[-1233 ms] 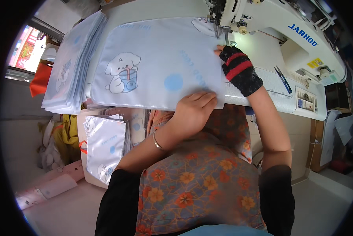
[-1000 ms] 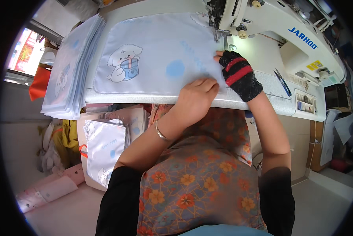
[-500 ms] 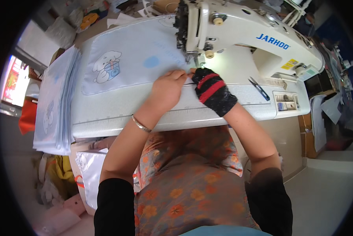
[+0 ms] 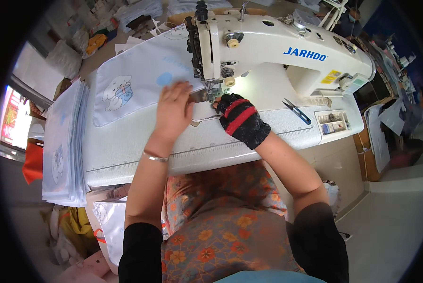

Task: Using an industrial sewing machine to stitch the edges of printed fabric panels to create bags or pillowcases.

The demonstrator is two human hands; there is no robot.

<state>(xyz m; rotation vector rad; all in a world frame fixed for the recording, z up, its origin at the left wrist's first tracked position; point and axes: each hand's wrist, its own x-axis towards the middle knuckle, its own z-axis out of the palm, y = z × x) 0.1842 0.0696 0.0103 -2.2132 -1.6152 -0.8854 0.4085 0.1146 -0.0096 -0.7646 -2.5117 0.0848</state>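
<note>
A light blue cloth (image 4: 143,70) printed with a white cartoon puppy lies on the sewing machine bed, its right edge near the presser foot (image 4: 214,89). My left hand (image 4: 171,113) rests on its lower right part, fingers stretched out and holding nothing. My right hand (image 4: 243,120) wears a black fingerless glove with red bands. Its fingers are bent together at the end of a white strip (image 4: 205,112) just in front of the presser foot; the glove partly hides the grip. A dark shiny plate (image 4: 199,96) shows between the hands.
A pile of similar printed cloths (image 4: 65,141) hangs over the table's left end. Thread snips (image 4: 297,111) lie right of my gloved hand, beside a small parts tray (image 4: 332,123). The white sewing machine (image 4: 277,45) rises behind. A ruler scale (image 4: 183,150) runs along the front.
My left hand has let go near the needle and moved left, its fingers spreading. The white strip and dark plate now show between the hands. The head view has shifted slightly.
</note>
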